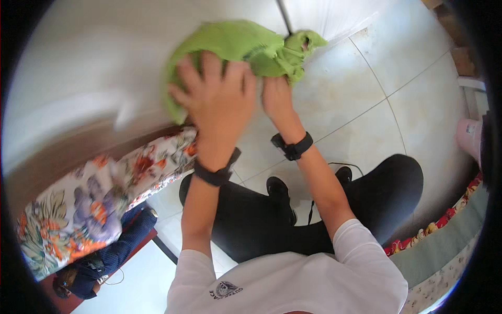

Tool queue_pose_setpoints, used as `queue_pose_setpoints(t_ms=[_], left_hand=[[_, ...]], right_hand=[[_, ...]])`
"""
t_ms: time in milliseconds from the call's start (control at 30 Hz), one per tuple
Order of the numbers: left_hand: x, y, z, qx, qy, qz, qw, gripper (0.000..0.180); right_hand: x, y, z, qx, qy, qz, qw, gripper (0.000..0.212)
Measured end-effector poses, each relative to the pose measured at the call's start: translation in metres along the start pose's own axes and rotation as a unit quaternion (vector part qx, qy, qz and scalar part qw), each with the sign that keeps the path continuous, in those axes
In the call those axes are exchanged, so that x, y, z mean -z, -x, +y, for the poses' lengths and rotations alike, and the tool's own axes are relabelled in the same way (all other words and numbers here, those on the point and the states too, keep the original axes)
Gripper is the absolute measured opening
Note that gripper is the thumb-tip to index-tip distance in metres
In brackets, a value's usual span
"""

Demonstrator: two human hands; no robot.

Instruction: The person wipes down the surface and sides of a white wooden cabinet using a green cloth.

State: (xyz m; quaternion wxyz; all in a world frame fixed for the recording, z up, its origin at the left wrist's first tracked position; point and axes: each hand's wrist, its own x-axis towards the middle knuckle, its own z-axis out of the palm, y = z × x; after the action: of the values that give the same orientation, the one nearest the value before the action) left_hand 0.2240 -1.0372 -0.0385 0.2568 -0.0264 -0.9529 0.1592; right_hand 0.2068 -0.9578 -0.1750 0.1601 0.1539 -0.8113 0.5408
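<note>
1. Main thing first: a green cloth (225, 39) at 12 o'clock, bunched at its right end and lying against a big white surface (99, 57). A thin dark rod (284, 15) comes down to it from the top edge.
2. Left hand (222, 104), 11 o'clock: fingers spread apart over the cloth, a bit blurry, back of the hand facing up.
3. Right hand (277, 97), 1 o'clock: fingertips go out of sight at the cloth's lower edge, so I can't tell if they're clamped on it or just touching.
4. Writing: the white shirt (314, 277) at 6 o'clock has a small round dark logo with lettering around it. The pink bucket (469, 138) at 3 o'clock has a little pale label, too small to read.
5. Edges: the white surface stops along a slanted line at 1 o'clock, where the tile floor (361, 115) starts. Flowery fabric (78, 214) runs along the 8 to 9 o'clock side, and a red patterned strip (444, 225) curves along 4 o'clock.
6. Room to move: mostly that stretch of tile from 1 to 3 o'clock, between the cloth and the bucket. Tighter around 8, where another person (123, 243) in dark blue is, just below the flowery fabric.
</note>
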Motion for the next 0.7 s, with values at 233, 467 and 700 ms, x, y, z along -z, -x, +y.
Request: queue_pose_setpoints(t_ms=[233, 467, 700], left_hand=[[0.024, -0.046, -0.023, -0.025, -0.131, 0.178, 0.975, 0.077], [-0.038, -0.010, 0.037, -0.117, -0.179, -0.107, 0.971, 0.062], [0.007, -0.063, 0.021, -0.140, -0.068, 0.162, 0.974, 0.064]], right_hand=[[0.038, -0.085, -0.014, 0.027, -0.116, 0.212, 0.970, 0.032], [-0.035, -0.021, 0.064, -0.184, -0.214, 0.225, 0.932, 0.037], [0.048, -0.088, -0.021, -0.010, -0.277, 0.205, 0.939, 0.039]])
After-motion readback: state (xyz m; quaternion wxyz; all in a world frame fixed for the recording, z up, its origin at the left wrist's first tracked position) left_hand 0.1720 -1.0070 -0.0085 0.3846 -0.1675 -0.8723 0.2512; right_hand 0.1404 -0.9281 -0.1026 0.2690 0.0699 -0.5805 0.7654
